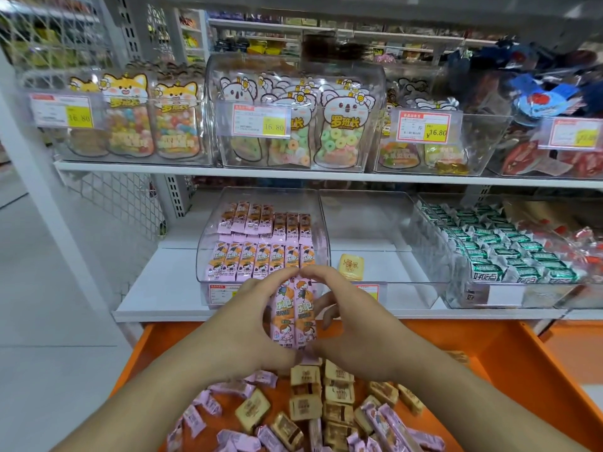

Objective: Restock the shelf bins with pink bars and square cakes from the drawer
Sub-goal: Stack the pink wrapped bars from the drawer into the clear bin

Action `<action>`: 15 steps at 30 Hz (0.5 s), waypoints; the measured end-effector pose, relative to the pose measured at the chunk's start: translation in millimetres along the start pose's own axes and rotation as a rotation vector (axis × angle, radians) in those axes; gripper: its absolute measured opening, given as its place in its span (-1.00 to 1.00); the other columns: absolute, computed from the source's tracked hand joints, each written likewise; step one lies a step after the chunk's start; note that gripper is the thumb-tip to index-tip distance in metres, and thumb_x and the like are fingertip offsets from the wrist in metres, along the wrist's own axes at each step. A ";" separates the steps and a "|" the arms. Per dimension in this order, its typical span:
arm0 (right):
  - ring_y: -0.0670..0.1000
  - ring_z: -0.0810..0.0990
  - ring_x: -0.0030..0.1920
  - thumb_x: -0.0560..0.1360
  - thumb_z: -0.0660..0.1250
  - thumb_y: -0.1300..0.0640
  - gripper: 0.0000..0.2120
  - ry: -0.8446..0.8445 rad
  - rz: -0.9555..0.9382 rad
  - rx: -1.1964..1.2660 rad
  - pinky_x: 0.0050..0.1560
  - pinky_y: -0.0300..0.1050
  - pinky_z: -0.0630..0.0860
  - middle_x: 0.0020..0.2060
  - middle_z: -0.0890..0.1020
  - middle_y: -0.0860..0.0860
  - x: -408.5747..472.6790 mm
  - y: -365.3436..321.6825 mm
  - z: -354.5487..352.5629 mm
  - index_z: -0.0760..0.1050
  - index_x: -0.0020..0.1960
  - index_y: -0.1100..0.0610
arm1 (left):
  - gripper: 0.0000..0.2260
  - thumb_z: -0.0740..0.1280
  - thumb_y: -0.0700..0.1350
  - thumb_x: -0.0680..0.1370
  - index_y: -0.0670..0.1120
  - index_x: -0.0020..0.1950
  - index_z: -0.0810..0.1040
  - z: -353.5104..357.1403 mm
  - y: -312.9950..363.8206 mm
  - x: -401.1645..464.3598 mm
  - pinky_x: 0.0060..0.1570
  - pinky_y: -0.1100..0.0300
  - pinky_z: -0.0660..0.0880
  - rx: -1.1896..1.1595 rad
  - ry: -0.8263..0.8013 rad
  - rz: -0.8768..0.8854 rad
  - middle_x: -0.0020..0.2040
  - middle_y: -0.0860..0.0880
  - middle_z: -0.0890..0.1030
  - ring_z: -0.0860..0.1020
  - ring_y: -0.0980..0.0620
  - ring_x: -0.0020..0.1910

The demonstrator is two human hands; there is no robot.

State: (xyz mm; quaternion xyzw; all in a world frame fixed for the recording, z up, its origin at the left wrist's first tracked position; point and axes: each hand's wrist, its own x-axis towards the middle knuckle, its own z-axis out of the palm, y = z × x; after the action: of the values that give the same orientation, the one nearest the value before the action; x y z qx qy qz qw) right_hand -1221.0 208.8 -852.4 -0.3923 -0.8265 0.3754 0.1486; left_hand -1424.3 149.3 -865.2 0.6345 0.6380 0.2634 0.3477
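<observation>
Loose pink bars (385,422) and square cakes (305,407) litter the orange drawer (522,363), above which the left hand (251,318) and right hand (352,321) pinch seemingly two upright bars (295,311), probably squaring them for the half-filled bin (208,236).

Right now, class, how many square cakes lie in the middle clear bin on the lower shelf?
1: a single square cake sits at the front left of the middle bin, beside the bin of pink bars.

Price tag (225,293) half hidden behind left hand (241,324), print blurred
</observation>
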 end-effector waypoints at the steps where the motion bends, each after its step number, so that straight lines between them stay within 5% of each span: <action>1: -0.18 0.58 -0.01 0.44 0.61 0.18 -0.07 0.009 -0.013 0.002 0.04 -0.15 0.63 0.00 0.53 -0.24 0.2 -0.4 0.7 0.13 0.54 -0.34 | 0.07 0.71 0.02 0.24 0.54 0.50 0.12 0.4 0.3 1.4 0.00 0.16 0.68 -0.002 0.004 0.001 0.32 0.20 0.35 0.62 0.11 0.13; 5: -0.37 0.46 0.07 0.45 0.60 0.20 -0.09 0.009 -0.095 -0.034 0.05 -0.44 0.48 0.17 0.30 -0.60 6.2 4.8 3.9 0.16 0.56 -0.23 | 0.10 0.69 0.08 0.19 0.54 0.51 0.10 0.7 -3.3 11.8 -0.01 0.04 0.69 0.019 0.018 0.005 0.30 0.13 0.38 0.63 0.01 0.12; 7: -0.31 0.46 0.09 0.45 0.61 0.16 -0.06 0.008 -0.113 -0.076 0.09 -0.38 0.50 0.41 0.19 -0.43 13.4 7.2 3.4 0.13 0.63 -0.15 | 0.14 0.69 0.15 0.17 0.52 0.54 0.04 -2.0 -5.0 18.8 0.15 0.03 0.64 0.062 0.018 0.007 0.45 0.16 0.31 0.55 0.02 0.29; 10: -0.22 0.49 0.06 0.40 0.66 0.09 -0.04 0.058 -0.118 -0.098 0.17 -0.24 0.56 0.43 0.17 -0.37 29.2 10.5 0.2 0.19 0.63 -0.14 | 0.20 0.67 0.22 0.25 0.42 0.61 -0.11 -11.9 -4.3 29.3 0.45 0.00 0.44 0.142 -0.019 0.011 0.64 0.21 0.07 0.25 0.06 0.59; 12: -0.25 0.48 0.10 0.36 0.69 0.06 -0.07 0.104 -0.137 -0.109 0.19 -0.24 0.56 0.37 0.25 -0.37 42.3 11.2 -4.5 0.27 0.58 -0.16 | 0.18 0.66 0.20 0.30 0.40 0.62 -0.15 -21.0 -5.3 40.3 0.47 0.01 0.41 0.161 -0.046 0.019 0.66 0.22 0.04 0.26 0.07 0.59; 15: -0.26 0.48 0.15 0.36 0.68 0.02 -0.10 0.152 -0.186 -0.182 0.20 -0.29 0.52 0.36 0.28 -0.35 70.4 12.7 -17.7 0.29 0.57 -0.14 | 0.11 0.67 0.08 0.33 0.44 0.56 -0.08 -33.0 -7.8 68.9 0.32 -0.03 0.54 0.160 0.023 0.040 0.58 0.10 0.27 0.50 0.03 0.39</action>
State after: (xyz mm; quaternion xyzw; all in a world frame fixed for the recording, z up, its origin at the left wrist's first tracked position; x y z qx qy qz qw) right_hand -1250.2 276.5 -853.3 -0.3533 -0.8762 0.2527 0.2087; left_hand -1451.6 220.7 -858.3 0.6700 0.6481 0.2255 0.2832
